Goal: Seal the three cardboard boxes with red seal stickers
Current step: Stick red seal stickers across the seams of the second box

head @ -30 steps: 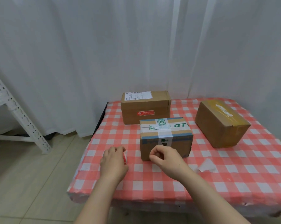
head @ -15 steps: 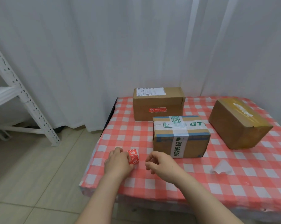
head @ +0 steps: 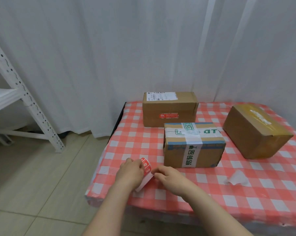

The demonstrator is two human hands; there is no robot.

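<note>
Three cardboard boxes stand on the checked table [head: 246, 193]. The back box [head: 169, 109] carries a red seal sticker [head: 169, 115] on its front face. A middle box [head: 193, 144] is wrapped in white and green tape. To the right lies a plain brown box [head: 256, 130], turned at an angle. My left hand [head: 129, 172] grips a roll of red seal stickers [head: 146, 166] near the table's front left corner. My right hand [head: 169, 176] pinches the white backing strip at the roll's loose end.
A crumpled white backing scrap [head: 236, 178] lies on the cloth right of my hands. A white metal shelf frame [head: 24, 99] stands on the tiled floor at the left. White curtains hang behind the table.
The roll now shows more in my left hand, with its white strip pulled out. My right hand has come in to pinch the strip. The view shifted left.
</note>
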